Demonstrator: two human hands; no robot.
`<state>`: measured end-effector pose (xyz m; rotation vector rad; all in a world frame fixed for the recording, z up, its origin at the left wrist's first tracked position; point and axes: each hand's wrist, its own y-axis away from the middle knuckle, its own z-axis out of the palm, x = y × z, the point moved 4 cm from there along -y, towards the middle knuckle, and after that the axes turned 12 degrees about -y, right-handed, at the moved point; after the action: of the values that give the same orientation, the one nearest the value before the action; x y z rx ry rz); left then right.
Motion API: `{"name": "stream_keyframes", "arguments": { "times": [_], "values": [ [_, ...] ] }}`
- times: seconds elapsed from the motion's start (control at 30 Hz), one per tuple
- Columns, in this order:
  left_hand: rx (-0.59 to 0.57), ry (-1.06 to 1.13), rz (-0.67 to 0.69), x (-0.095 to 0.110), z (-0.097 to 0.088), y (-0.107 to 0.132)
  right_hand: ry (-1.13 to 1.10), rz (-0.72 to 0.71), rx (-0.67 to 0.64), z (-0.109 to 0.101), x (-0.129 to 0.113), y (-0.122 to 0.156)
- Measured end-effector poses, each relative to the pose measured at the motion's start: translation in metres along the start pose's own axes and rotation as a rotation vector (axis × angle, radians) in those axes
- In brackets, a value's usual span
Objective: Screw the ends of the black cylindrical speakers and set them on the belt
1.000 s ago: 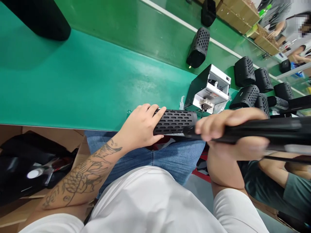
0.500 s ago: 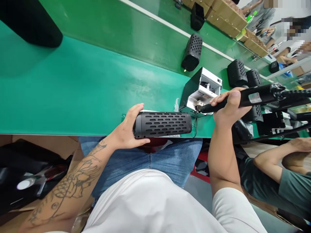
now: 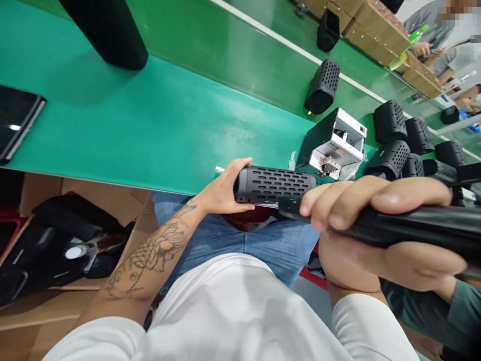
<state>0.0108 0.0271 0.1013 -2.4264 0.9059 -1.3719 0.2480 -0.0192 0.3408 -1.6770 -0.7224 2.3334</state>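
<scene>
My left hand (image 3: 225, 190) grips the left end of a black perforated cylinder (image 3: 278, 185), which lies sideways at the near edge of the green belt (image 3: 150, 120). My right hand (image 3: 376, 230) is wrapped round a black electric screwdriver (image 3: 421, 228), held close to the camera. The tool's tip points at the cylinder's right end; the contact point is hidden by my fingers.
A white and black screw feeder box (image 3: 338, 140) stands just behind the cylinder. Several black perforated housings (image 3: 391, 155) lie to the right, one more (image 3: 323, 85) further back. A tall black object (image 3: 108, 30) stands far left. Cardboard boxes (image 3: 67, 250) sit below the belt. A co-worker's arm (image 3: 451, 311) is at right.
My right hand brought the screwdriver back from the screw feeder box to the cylinder's right end, close to the camera. My left hand kept its grip on the cylinder.
</scene>
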Motion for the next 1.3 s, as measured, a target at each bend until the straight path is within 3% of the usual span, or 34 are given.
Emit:
{"name": "stream_keyframes", "arguments": {
  "times": [0.1, 0.2, 0.33, 1.07, 1.3],
  "values": [
    [0.003, 0.010, -0.020, 0.001, 0.003, -0.002, -0.106, -0.032, -0.114, 0.024, 0.022, -0.001],
    [0.014, 0.017, -0.026, 0.003, 0.005, -0.003, -0.132, -0.110, -0.270, 0.030, 0.053, -0.013],
    [0.003, 0.032, -0.051, 0.006, 0.008, -0.006, -0.082, -0.154, -0.254, 0.030, 0.075, -0.023],
    [0.027, -0.008, -0.041, 0.006, 0.014, -0.010, 0.000, 0.027, -0.268, 0.028, 0.096, -0.022],
    [0.026, -0.008, -0.034, 0.005, 0.014, -0.008, -0.137, 0.030, -0.340, 0.030, 0.097, -0.022]
  ]
}}
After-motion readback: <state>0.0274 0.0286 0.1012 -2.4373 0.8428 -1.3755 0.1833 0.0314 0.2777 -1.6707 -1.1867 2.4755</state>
